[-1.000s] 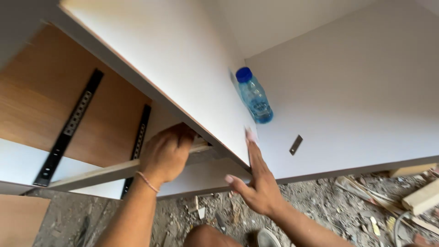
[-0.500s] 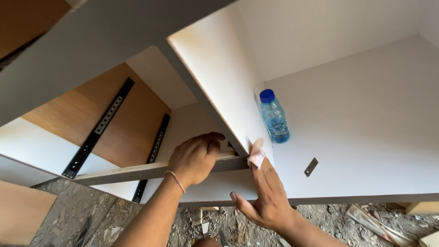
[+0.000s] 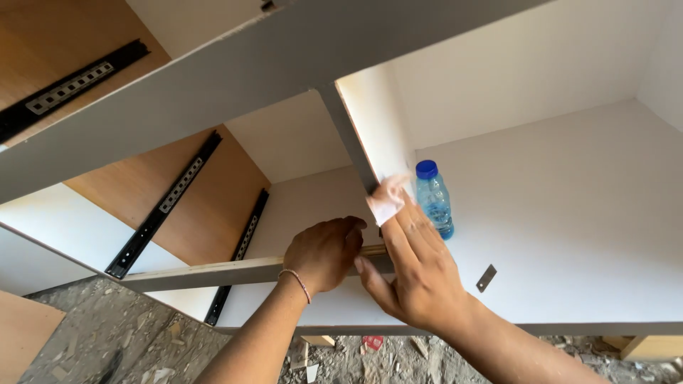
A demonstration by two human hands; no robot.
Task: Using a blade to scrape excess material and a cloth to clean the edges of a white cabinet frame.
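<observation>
Hands have risen with the view: left hand (image 3: 324,252) grips the rail (image 3: 213,272); right hand (image 3: 413,274), fingers extended, presses the divider (image 3: 348,135), beside 1 bottle (image 3: 435,198).

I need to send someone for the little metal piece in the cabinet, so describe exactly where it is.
Look in the big white cabinet compartment on the right. On its white panel, right of the right hand and below the blue-capped water bottle, lies a small flat grey metal plate, the only loose metal piece there.

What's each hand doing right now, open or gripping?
Left hand: closed, gripping the wooden rail.
Right hand: open, fingers flat against the divider panel, bandaged fingertip up.
</observation>
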